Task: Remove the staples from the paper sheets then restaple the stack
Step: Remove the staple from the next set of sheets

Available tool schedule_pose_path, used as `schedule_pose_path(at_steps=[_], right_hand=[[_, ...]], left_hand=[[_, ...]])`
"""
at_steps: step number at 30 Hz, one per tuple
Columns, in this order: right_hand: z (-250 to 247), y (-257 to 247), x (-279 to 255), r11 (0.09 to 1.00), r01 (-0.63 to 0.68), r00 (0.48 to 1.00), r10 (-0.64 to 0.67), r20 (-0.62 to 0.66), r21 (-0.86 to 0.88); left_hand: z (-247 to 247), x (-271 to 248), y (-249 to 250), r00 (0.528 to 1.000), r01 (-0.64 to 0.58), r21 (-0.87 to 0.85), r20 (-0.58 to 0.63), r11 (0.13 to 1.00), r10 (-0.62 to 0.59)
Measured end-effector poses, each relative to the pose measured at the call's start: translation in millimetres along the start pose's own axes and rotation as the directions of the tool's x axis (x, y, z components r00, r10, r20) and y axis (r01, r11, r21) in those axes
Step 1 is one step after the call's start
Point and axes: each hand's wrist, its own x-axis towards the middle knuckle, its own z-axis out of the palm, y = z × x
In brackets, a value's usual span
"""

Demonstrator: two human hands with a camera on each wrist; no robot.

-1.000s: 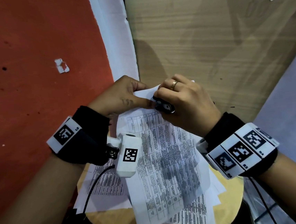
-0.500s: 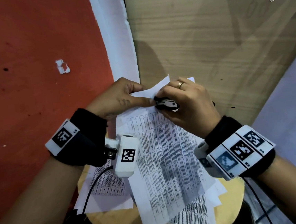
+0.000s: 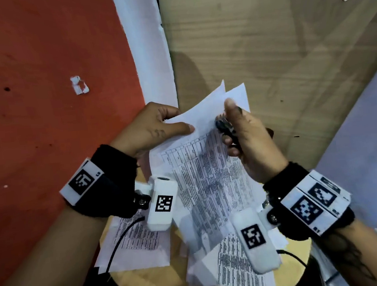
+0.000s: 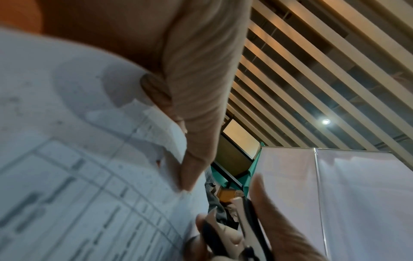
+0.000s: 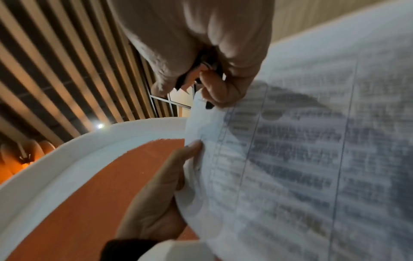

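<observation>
Pinching the top corner of the printed sheets (image 3: 211,170), the left hand (image 3: 151,128) lifts them off the round table (image 3: 150,282). Just right, the right hand (image 3: 249,141) curls around a dark staple remover (image 3: 224,125) touching that corner.

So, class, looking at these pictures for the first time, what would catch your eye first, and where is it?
First, the printed sheets held up at centre: the left hand pinches their top corner while the right hand grips a small black staple remover beside it. More sheets lie on the round wooden stool below. Behind, a red floor meets a wooden panel.
</observation>
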Motion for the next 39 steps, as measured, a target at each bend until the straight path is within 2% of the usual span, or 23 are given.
schedule_pose_path(at_steps=[3, 8, 15, 18, 20, 23, 26, 28, 29, 30, 31, 34, 37, 39], right_hand=[[10.8, 5.8, -1.6, 0.999, -0.034, 0.998, 0.033, -0.044, -0.022], [17.4, 10.1, 4.3, 0.994, -0.051, 0.981, 0.068, -0.184, 0.098], [18.8, 3.7, 11.1, 0.985, -0.089, 0.987, 0.106, -0.118, 0.147], [25.2, 6.8, 13.7, 0.999, -0.002, 0.988, 0.01, -0.153, 0.048], [29.9, 11.8, 14.4, 0.986, 0.119, 0.972, -0.14, -0.19, -0.115], [32.3, 15.5, 8.4, 0.877, 0.331, 0.913, -0.391, -0.116, -0.349], [29.0, 21.3, 2.9, 0.607, 0.542, 0.758, -0.651, 0.027, -0.581], [27.3, 28.9, 2.6, 0.472, 0.594, 0.69, -0.716, 0.11, -0.651], [26.2, 31.6, 3.4, 0.466, 0.586, 0.688, -0.719, 0.104, -0.663], [25.3, 32.3, 3.4, 0.511, 0.556, 0.713, -0.699, 0.059, -0.655], [24.7, 31.7, 3.4, 0.595, 0.512, 0.753, -0.658, -0.01, -0.62], [25.5, 23.9, 2.9, 0.842, 0.375, 0.864, -0.469, -0.183, -0.388], [30.2, 22.6, 7.4, 0.955, 0.25, 0.917, -0.286, -0.279, -0.158], [30.0, 23.5, 10.7, 0.979, 0.203, 0.944, -0.202, -0.262, -0.023]], left_hand=[[5.3, 0.9, -0.2, 0.999, -0.036, 0.017, -0.024, 0.999, 0.037], [12.8, 1.6, -4.4, 0.994, -0.05, 0.042, -0.092, 0.998, 0.054], [17.5, 6.2, -11.4, 0.982, -0.053, 0.068, -0.179, 0.996, 0.065], [21.6, 8.5, -11.5, 0.96, -0.036, 0.204, -0.266, 0.978, 0.091], [22.0, 9.0, -10.7, 0.95, -0.022, 0.227, -0.298, 0.974, 0.091], [22.3, 8.7, -9.9, 0.949, 0.034, 0.154, -0.313, 0.987, 0.016], [23.8, 9.6, -14.8, 0.963, 0.049, 0.022, -0.266, 0.999, -0.042], [23.4, 10.6, -18.7, 0.97, 0.065, -0.053, -0.229, 0.996, -0.076], [23.8, 10.2, -19.3, 0.974, 0.07, -0.08, -0.21, 0.994, -0.085], [24.4, 9.3, -19.3, 0.977, 0.063, -0.099, -0.196, 0.993, -0.081], [24.7, 9.8, -19.9, 0.977, 0.052, -0.121, -0.197, 0.991, -0.076], [26.6, 8.3, -16.0, 0.971, 0.003, -0.142, -0.238, 0.99, -0.037], [26.8, 9.9, -18.8, 0.965, -0.034, -0.086, -0.261, 0.996, 0.011], [25.4, 9.3, -18.5, 0.973, -0.046, -0.099, -0.228, 0.994, 0.023]])
